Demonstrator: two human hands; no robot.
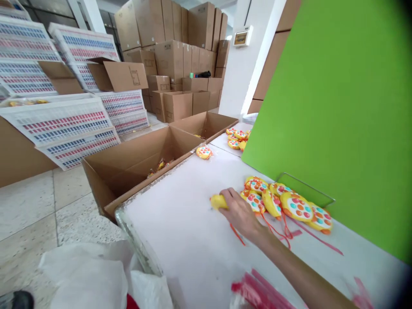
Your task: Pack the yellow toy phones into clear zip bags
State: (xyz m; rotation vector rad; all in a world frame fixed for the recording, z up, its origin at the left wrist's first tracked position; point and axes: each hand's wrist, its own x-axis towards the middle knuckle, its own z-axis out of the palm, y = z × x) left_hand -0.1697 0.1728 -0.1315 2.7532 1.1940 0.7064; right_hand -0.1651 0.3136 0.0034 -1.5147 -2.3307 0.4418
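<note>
R hand (240, 214) has its fingers (229, 195) curled round a yellow toy (216, 201); most of it's hidden, so can't tell how firm the grip is. L hand out of frame. Main risk, I'd say: orange cord (237, 235) just below the fingers could snag w/ loose cords (286, 231) below the toy pile (296, 207), R of fingers, & drag toys along. Weak grip = toy could slip. Table (180, 219): flat, white; pink strips (257, 292) nearer than fingers, wrapped toy (203, 152) beyond. Open carton (135, 161) L of fingers, past table edge; green board (322, 107) R. Bg: white crates (71, 118) far L, stacked cartons (174, 60) well beyond, tiled floor (28, 206).
</note>
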